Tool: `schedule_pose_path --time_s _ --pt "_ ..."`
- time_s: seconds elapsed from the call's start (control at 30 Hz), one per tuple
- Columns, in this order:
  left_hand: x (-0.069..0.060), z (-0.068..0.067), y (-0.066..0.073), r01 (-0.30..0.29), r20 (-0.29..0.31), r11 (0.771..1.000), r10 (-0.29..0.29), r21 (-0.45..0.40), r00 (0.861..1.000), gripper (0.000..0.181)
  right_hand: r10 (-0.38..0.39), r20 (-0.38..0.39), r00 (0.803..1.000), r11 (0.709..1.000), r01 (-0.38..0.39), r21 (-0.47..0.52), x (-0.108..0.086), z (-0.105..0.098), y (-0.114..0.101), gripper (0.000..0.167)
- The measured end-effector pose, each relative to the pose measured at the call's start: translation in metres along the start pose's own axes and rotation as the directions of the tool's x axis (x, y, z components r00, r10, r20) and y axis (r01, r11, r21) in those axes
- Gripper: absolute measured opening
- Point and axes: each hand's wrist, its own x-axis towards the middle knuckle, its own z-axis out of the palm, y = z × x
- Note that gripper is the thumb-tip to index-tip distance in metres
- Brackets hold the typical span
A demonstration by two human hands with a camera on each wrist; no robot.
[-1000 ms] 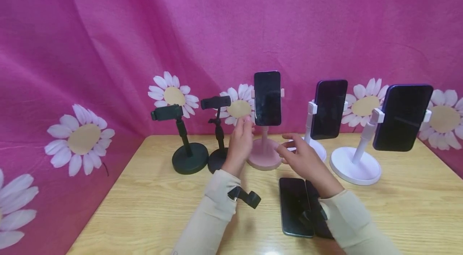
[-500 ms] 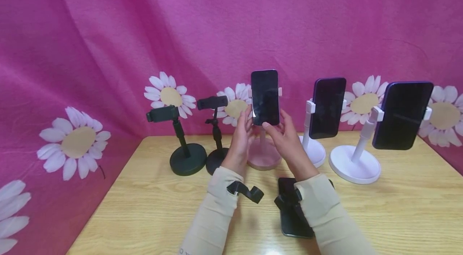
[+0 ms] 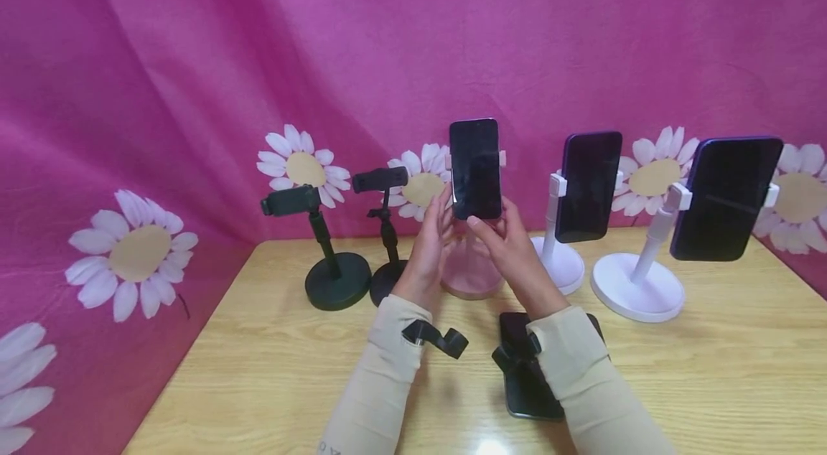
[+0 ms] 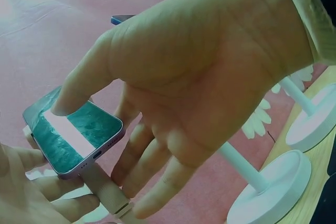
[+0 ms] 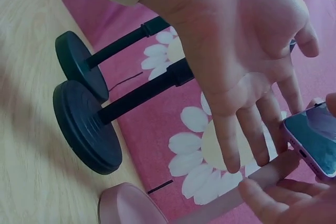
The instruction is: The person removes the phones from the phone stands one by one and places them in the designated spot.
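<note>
A smartphone [image 3: 475, 168] with a dark screen stands upright in the clamp of a pink phone stand [image 3: 470, 279]. My right hand [image 3: 522, 261] holds its lower right corner; in the left wrist view the thumb [image 4: 79, 90] lies on the screen and a finger goes behind the phone. My left hand [image 3: 424, 254] is at the lower left edge, fingers mostly straight. In the right wrist view these fingers [image 5: 254, 135] reach toward the phone's side and the pink pole; whether they touch is hard to tell.
Two black phone stands [image 3: 337, 281] with bare clamps are at left. Two white stands [image 3: 638, 288] at right carry upright phones [image 3: 588, 186]. Another phone [image 3: 533, 394] lies on the wooden table [image 3: 271, 376], partly under my right sleeve; a pink flowered cloth [image 3: 413, 31] hangs behind.
My right hand has come left and up from beside the pink stand to the phone's lower corner. My left hand has shifted slightly. Over the last half second both hands stay nearly still.
</note>
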Motion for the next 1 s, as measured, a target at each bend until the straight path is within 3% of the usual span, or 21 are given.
schedule_pose_path --time_s 0.1,0.3,0.47,0.67,1.0 --pt "0.001 0.002 0.001 -0.007 0.014 1.000 0.007 -0.019 1.000 0.056 -0.008 0.002 1.000 1.000 0.008 0.017 0.000 -0.002 0.000 0.067" --pt "-0.001 0.002 0.004 -0.049 0.002 0.994 0.049 -0.101 0.999 0.058 -0.036 -0.038 0.999 0.996 0.039 0.080 0.001 -0.002 0.000 0.047" --pt "-0.001 0.002 0.006 -0.058 -0.018 0.989 0.056 -0.134 0.998 0.057 -0.042 -0.075 0.996 0.998 0.046 0.053 0.001 -0.004 0.001 0.036" --pt "-0.003 0.000 0.010 -0.058 -0.055 0.993 0.053 -0.100 0.997 0.057 -0.039 -0.078 0.996 0.999 0.039 -0.006 0.000 -0.007 -0.004 0.032" --pt "-0.008 -0.001 0.014 -0.147 -0.121 0.989 0.144 -0.022 0.982 0.037 -0.030 -0.059 0.998 0.998 0.026 -0.064 -0.004 -0.005 -0.012 0.026"
